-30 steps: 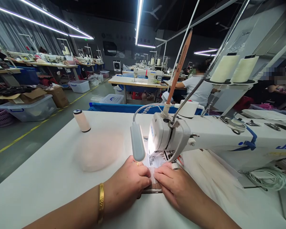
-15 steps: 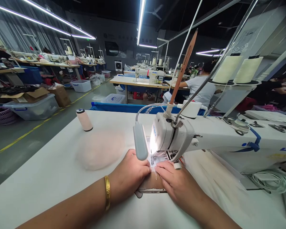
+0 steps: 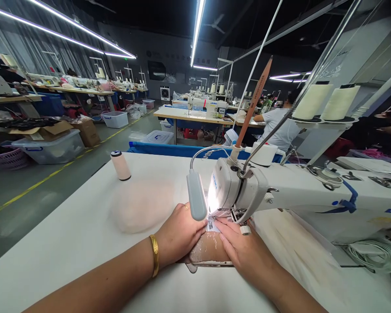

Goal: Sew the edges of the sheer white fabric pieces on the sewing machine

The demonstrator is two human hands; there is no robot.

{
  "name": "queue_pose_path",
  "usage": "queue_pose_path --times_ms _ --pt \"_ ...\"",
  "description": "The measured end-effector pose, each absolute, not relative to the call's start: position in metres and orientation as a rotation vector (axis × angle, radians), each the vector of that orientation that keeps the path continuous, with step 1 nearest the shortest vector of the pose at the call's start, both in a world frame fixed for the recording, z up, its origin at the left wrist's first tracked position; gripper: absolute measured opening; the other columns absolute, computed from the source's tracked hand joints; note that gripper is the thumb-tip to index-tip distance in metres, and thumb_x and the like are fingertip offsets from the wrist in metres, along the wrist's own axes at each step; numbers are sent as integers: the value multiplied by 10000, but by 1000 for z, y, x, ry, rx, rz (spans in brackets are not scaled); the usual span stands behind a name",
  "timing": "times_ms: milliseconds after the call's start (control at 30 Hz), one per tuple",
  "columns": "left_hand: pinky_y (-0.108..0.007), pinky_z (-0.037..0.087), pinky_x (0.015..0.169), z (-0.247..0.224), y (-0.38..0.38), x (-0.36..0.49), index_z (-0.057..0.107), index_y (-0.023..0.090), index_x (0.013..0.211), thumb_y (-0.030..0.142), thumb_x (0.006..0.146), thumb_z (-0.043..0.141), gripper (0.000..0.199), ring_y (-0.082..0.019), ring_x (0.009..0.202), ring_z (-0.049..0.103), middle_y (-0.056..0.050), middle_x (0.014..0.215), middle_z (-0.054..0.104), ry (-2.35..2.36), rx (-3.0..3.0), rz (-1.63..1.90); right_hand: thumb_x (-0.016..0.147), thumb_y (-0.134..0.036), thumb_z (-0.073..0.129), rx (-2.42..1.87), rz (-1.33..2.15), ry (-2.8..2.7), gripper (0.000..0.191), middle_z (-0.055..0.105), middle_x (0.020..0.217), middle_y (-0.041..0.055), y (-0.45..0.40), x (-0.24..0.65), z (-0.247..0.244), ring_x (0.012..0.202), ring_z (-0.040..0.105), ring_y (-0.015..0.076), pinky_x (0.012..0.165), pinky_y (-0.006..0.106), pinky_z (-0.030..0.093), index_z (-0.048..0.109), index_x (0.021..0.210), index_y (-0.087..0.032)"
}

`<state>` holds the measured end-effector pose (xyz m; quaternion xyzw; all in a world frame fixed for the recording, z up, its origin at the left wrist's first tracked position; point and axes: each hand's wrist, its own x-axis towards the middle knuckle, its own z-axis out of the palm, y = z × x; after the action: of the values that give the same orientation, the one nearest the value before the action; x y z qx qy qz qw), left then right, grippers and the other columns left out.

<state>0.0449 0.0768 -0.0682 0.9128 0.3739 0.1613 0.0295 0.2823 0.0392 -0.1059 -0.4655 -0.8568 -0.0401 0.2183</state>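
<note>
My left hand [image 3: 181, 232], with a gold bracelet on its wrist, has its fingers pressed together on the left edge of a thin tan fabric piece [image 3: 208, 248]. My right hand [image 3: 244, 243] lies on the fabric's right side, fingers stretched toward the needle area. Between them, the fabric lies under the lit head of a white sewing machine [image 3: 226, 184]. Loose white threads show on it. A grey lamp [image 3: 197, 195] hangs over my left fingertips and partly hides them. Sheer pale fabric [image 3: 143, 204] is on the table at the left.
A pale pink thread spool [image 3: 120, 166] stands at the back left of the white table [image 3: 68, 234]. More sheer fabric [image 3: 296, 243] lies right of my right hand. Two thread cones [image 3: 316, 102] stand on a rack. Beyond are a person in white [image 3: 278, 126] and other sewing tables.
The whole view has shifted slightly. The tan fabric between my hands shows more of its surface and more loose thread. Both hands stay beside the needle area.
</note>
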Motion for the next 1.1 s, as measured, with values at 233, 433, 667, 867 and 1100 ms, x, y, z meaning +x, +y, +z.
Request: queue_pose_path --times_ms 233,433,667,867,1100 --pt "-543 561 952 -54 54 53 663 138 1235 287 999 625 282 -390 1222 617 -199 1305 663 1446 2779 123 1028 -112 394 -1148 55 -2333 378 732 1190 134 34 277 -102 1046 705 298 813 449 619 649 1289 -210" --pt "-363 550 653 -31 19 56 686 209 894 183 910 617 76 -258 735 697 -48 867 742 1216 2732 -56 1009 -97 505 -773 242 -2375 312 706 1245 102 22 257 -85 1132 651 264 929 407 579 613 1277 -217" --pt "-438 561 852 -35 58 25 627 177 1019 207 796 670 228 -320 987 644 -125 1075 683 1430 2642 170 973 -59 524 -658 250 -2433 335 738 1081 76 14 252 -90 975 651 249 839 403 546 619 1256 -213" --pt "-371 509 719 -60 70 24 557 206 851 139 861 544 69 -262 826 601 -74 894 629 1374 2762 386 936 -61 515 -622 259 -2485 309 740 1051 59 11 254 -85 894 625 225 715 357 499 612 1180 -225" --pt "-307 381 570 -59 64 35 451 226 765 124 913 446 180 -174 574 438 1 708 522 1116 2763 769 1039 -300 543 -994 354 -2284 175 598 839 18 8 261 -80 762 535 207 691 351 462 514 880 -232"
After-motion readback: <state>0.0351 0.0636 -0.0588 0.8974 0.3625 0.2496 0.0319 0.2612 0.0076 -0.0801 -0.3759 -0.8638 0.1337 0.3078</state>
